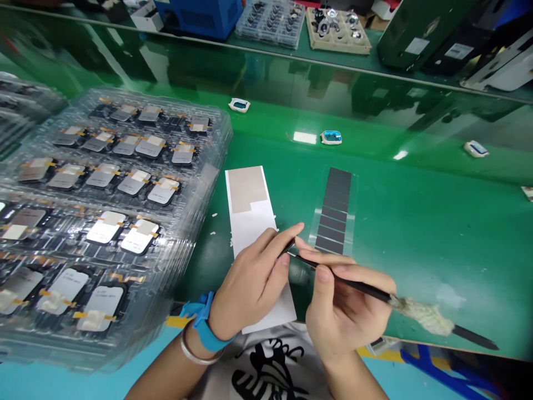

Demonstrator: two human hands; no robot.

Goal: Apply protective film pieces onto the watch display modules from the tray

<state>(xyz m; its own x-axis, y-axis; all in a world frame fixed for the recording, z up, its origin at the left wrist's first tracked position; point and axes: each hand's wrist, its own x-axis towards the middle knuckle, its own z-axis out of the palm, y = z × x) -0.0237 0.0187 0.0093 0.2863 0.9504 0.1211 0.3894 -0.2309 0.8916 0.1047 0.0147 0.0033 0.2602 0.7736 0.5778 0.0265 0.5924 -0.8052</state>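
Note:
My left hand (pixel 252 278), with a blue wristband and a bangle on the wrist, pinches a small dark piece (pixel 286 248) that the fingers mostly cover. In my right hand (pixel 353 305) is a slim black hand tool (pixel 362 287), its shaft wrapped with pale material. The bright tip of the tool meets the dark piece at the left fingertips. Under my left hand lies a white sheet (pixel 252 222) with a beige adhesive patch (pixel 246 188) at its far end. Just beyond my right hand is a clear strip bearing dark grey rectangles (pixel 334 194).
A stack of clear trays (pixel 208 183) with several small screen modules (pixel 106 226) stands at left. Small white frames (pixel 331 138) sit along the back of the green bench (pixel 416 222). A shelf above carries a blue box (pixel 200 16) and a compartment tray (pixel 338 33).

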